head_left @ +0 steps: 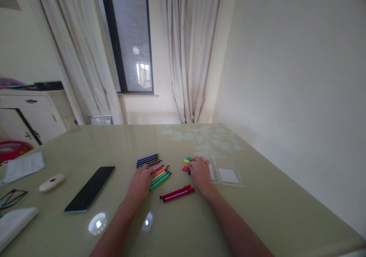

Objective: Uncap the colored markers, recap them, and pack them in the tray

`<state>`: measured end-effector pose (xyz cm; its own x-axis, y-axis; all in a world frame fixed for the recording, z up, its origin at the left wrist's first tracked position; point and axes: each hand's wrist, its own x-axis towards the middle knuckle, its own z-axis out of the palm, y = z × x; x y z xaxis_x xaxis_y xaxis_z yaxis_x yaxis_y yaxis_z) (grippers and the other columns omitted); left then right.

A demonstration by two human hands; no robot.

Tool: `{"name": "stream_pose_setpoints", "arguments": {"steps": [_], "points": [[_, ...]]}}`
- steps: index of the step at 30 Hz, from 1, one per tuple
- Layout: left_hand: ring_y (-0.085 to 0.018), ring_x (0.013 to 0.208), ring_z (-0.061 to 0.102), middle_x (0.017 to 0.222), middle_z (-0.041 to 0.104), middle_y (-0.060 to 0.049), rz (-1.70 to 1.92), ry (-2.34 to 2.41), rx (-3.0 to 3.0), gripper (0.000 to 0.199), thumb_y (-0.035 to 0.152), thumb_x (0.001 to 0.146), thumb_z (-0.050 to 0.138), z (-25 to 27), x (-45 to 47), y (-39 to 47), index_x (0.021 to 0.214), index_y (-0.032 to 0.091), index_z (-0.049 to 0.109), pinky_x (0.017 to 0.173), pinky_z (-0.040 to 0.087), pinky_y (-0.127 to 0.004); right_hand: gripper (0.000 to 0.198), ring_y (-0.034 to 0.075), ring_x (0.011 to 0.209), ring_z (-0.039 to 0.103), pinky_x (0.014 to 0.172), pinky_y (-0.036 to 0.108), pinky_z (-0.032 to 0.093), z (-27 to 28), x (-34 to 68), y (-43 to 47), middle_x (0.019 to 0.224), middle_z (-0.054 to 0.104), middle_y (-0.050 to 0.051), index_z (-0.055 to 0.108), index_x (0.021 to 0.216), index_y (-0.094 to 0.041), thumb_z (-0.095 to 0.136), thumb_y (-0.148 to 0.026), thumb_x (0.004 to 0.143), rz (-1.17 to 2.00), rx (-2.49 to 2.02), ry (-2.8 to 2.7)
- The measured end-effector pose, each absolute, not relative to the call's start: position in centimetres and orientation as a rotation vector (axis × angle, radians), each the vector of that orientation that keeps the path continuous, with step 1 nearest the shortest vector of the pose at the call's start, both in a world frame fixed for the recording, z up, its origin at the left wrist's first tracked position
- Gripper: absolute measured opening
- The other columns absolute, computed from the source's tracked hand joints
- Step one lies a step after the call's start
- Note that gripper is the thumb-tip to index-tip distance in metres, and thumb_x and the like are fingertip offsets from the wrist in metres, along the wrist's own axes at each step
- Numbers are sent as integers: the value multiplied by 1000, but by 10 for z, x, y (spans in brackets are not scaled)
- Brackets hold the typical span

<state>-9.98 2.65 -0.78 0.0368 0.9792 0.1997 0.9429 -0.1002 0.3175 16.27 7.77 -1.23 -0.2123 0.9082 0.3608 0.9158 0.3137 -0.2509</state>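
My left hand (142,182) lies on a row of uncapped felt-tip pens (160,180) in pink, orange, yellow and green, their dark tips pointing right. Its fingers are closed on a pink pen (159,168) at the row's far end. Just beyond is a group of dark uncapped pens (148,160), blue, black and dark red. My right hand (200,173) is curled over a small cluster of coloured pen caps (185,168); green, yellow and pink ends stick out left of its fingers. Two capped dark-pink pens (178,193) lie between my forearms.
A clear plastic case (228,175) lies right of my right hand. On the left are a black phone (90,190), a white oval object (52,182), glasses (13,199), a paper sheet (24,167) and a white block-like object (17,224). A wall borders the glossy table's right side.
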Motion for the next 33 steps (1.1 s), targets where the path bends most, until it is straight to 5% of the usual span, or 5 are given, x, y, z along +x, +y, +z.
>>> {"name": "stream_pose_setpoints", "arguments": {"steps": [11, 17, 24, 33], "points": [[-29, 95, 62, 96, 69, -9, 643, 2034, 2231, 16, 27, 96, 52, -12, -103, 27, 90, 20, 65, 86, 47, -39, 20, 28, 110, 58, 91, 40, 37, -16, 162, 80, 118, 72, 8, 79, 87, -22, 62, -24, 96, -2, -1587, -2120], [-29, 103, 62, 108, 69, -11, 914, 1891, 2228, 31, 29, 101, 42, -17, -99, 31, 108, 19, 70, 95, 47, -45, 19, 27, 106, 61, 89, 38, 39, -6, 158, 76, 113, 74, 9, 77, 90, -21, 60, -24, 97, 63, -1565, -2062], [-28, 103, 62, 104, 68, -10, 1098, 1681, 2102, 35, 37, 99, 44, -9, -88, 32, 103, 20, 74, 96, 51, -47, 23, 20, 82, 70, 74, 29, 46, 7, 154, 65, 95, 79, 6, 75, 100, -22, 52, -26, 102, 391, -1303, -1924], [-27, 103, 62, 104, 68, -9, 1122, 1605, 2106, 33, 38, 99, 45, -2, -83, 27, 101, 21, 73, 95, 50, -44, 21, 20, 84, 71, 78, 29, 49, 9, 155, 61, 93, 79, 5, 76, 98, -23, 55, -26, 99, 392, -1189, -1921]]}}
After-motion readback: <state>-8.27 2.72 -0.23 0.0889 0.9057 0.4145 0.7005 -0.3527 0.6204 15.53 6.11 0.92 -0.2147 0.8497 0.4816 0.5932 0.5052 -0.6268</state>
